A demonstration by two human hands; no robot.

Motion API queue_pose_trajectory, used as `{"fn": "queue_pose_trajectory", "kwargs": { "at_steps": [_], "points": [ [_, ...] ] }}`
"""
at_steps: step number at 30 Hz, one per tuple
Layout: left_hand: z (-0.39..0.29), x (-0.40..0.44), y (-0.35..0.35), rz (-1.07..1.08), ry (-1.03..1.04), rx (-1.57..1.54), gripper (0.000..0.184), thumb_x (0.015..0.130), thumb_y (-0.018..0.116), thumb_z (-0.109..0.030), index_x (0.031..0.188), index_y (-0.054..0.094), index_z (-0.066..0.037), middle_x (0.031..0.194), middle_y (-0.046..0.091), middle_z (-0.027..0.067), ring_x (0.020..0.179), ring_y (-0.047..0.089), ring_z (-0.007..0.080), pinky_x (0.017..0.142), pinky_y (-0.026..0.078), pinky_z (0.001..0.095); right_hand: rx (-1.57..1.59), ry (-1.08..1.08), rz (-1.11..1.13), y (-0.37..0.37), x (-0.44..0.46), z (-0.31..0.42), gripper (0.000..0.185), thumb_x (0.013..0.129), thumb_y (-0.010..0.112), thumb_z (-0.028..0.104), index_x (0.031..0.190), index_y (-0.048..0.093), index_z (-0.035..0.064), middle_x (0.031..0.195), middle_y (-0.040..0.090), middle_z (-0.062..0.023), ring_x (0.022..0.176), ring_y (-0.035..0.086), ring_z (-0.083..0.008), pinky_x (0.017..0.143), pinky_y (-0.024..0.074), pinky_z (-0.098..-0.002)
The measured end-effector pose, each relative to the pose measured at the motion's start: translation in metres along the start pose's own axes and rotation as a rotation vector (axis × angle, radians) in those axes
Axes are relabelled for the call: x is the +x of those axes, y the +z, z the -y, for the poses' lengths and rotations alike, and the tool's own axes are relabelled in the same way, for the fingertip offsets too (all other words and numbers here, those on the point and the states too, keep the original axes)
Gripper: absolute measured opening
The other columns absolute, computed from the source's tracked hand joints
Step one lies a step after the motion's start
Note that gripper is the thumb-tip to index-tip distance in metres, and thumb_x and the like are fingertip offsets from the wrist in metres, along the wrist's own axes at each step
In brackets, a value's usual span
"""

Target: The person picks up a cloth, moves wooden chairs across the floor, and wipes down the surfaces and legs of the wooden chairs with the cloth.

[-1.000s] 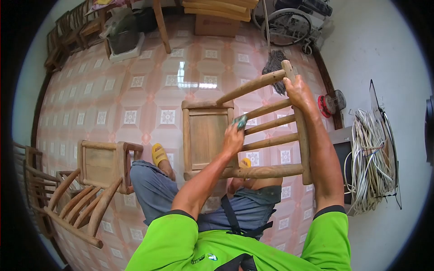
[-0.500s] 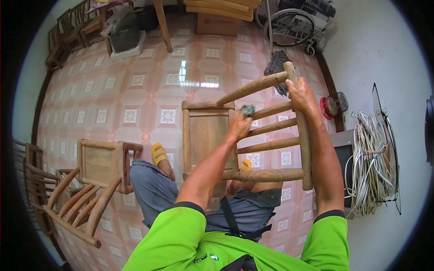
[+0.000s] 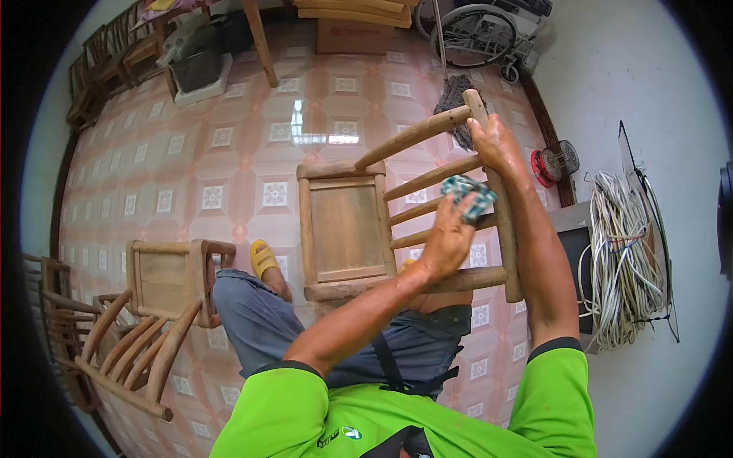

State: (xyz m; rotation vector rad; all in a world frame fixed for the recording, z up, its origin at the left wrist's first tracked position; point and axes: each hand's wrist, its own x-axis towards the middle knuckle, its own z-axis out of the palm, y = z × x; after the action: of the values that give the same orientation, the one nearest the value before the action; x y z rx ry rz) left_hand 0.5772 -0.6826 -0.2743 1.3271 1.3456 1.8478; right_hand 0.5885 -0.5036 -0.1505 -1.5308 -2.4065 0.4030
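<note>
1. Currently, a wooden chair (image 3: 343,229) is in front of the wearer, over a tiled floor (image 3: 179,160); seat at pic left, back slats (image 3: 433,179) running right to the top rail (image 3: 507,252). Exact tilt: can't tell.
2. L hand (image 3: 447,243) has a green-and-white checked cloth (image 3: 467,200) bunched under its fingers, over the middle slats nr the top rail. Fingers look pressed together on the fabric; undersides hidden, so firmness of contact unclear.
3. R hand (image 3: 498,145) is curled closed round the top rail's far end, prob. steadying the frame.
4. Step in hand, judging by pose: rubbing the slats w/ the cloth, approx. at their rail end.
5. Such a stroke calls for L fingers flat & close to the wood, following each slat's length, w/ R grip firm so the chair doesn't swing.
6. Nearby: 2nd chair (image 3: 162,278) at L; mop head (image 3: 452,98) beyond the rail.
</note>
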Motion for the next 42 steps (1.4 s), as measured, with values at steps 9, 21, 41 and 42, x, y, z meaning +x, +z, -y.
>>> {"fn": "queue_pose_trajectory", "kwargs": {
  "at_steps": [9,21,41,42],
  "points": [
    [0.063,-0.068,-0.033,0.133,-0.216,0.03,0.06,0.089,0.05,-0.006,0.148,0.05,-0.014,0.139,0.049,0.0242,0.127,0.051,0.0446,0.111,0.042,0.0428,0.066,0.049,0.02,0.008,0.008,-0.006,0.063,0.097,0.052,0.046,0.115,0.054,-0.015,0.106,0.063,-0.0442,0.106,0.063,-0.055,0.095,0.0501,-0.0542],
    [0.028,-0.073,-0.024,0.046,-0.283,0.009,0.049,0.101,0.043,-0.017,0.149,0.05,-0.012,0.136,0.051,0.0225,0.122,0.054,0.0368,0.108,0.041,0.0431,0.048,0.047,0.015,0.009,0.007,-0.006,0.064,0.097,0.052,0.046,0.118,0.053,-0.0149,0.105,0.064,-0.0428,0.105,0.065,-0.0531,0.095,0.051,-0.0527],
    [0.063,-0.207,-0.147,0.106,-0.408,0.751,0.053,0.082,0.057,-0.012,0.134,0.062,-0.004,0.112,0.056,0.0268,0.106,0.053,0.0454,0.093,0.047,0.0548,0.169,0.047,0.05,0.009,0.009,-0.015,0.058,0.098,0.055,0.047,0.116,0.056,-0.0088,0.095,0.07,-0.0318,0.082,0.072,-0.0445,0.069,0.0564,-0.0509],
    [0.065,-0.202,-0.157,-0.032,-0.366,0.84,0.054,0.08,0.057,-0.011,0.133,0.062,-0.002,0.113,0.056,0.027,0.105,0.053,0.0457,0.092,0.047,0.0548,0.195,0.057,0.072,0.007,0.009,-0.016,0.056,0.098,0.055,0.047,0.118,0.055,-0.0049,0.09,0.067,-0.023,0.071,0.067,-0.0345,0.057,0.0541,-0.0447]
  ]
}}
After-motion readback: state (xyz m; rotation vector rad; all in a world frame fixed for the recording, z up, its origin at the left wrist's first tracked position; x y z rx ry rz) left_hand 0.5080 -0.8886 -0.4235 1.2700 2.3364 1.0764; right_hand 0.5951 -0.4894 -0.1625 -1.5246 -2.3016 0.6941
